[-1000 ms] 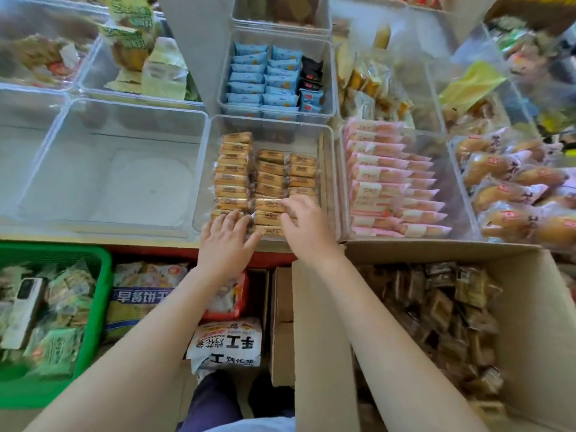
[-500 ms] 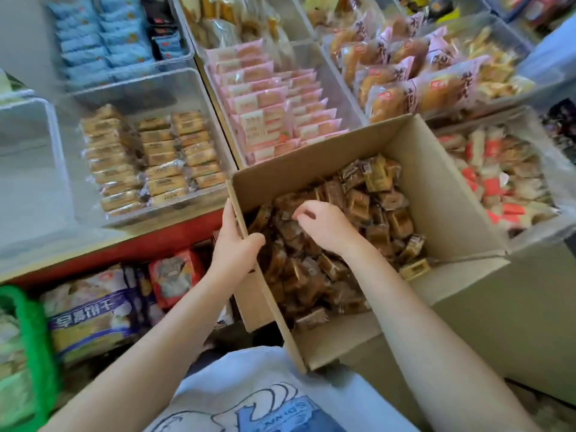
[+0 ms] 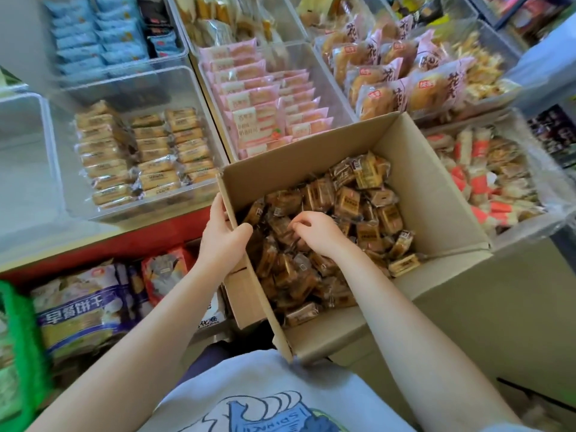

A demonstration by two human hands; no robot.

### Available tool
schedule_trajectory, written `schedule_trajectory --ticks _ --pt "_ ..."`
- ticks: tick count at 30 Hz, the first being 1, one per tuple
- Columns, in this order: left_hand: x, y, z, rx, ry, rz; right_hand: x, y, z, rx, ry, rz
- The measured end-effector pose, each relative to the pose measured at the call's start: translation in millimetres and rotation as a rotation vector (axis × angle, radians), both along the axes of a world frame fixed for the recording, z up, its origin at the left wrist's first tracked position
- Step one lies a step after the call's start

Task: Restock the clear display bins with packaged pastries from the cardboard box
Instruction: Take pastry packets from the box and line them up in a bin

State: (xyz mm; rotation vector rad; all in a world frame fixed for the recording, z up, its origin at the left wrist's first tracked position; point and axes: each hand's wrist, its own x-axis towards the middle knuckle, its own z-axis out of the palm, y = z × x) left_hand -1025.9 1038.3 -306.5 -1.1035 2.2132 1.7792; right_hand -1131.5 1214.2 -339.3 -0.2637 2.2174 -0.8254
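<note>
So both hands have left the bin: left hand (image 3: 223,235) clamps the cardboard box (image 3: 436,194) edge, right hand (image 3: 314,232) digs among pastries (image 3: 367,210) (grip unclear).

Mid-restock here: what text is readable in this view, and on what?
"早餐饼干": blue-banded bag, upside down.
"花": bun packets.
"化香": white bag beside the cardboard box.
Too blurred to read: pink packets, boxed pastries, shirt print.
</note>
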Motion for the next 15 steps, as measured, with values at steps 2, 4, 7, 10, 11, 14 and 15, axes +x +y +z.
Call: schedule_trajectory --ticks 2,4,7,10,11,14,15 --pt "-3 1 0 -0.141 0.016 -0.01 2 5 8 -0.005 0.023 -0.061" --pt "-3 3 5 -0.32 0.043 -0.065 6 13 17 -0.006 0.058 -0.142" --pt "-7 2 14 -0.673 0.116 -0.179 8 30 26 0.037 0.123 -0.232" --pt "-17 8 24 -0.84 0.144 -0.285 -7 49 27 0.104 0.261 -0.295" --pt "-22 13 27 -0.843 0.143 -0.311 -17 55 26 0.119 0.303 -0.321" --pt "-48 30 27 -0.895 0.132 -0.377 -58 72 23 0.179 0.394 -0.397" --pt "-58 35 23 -0.899 0.126 -0.393 -73 76 19 0.197 0.407 -0.416"
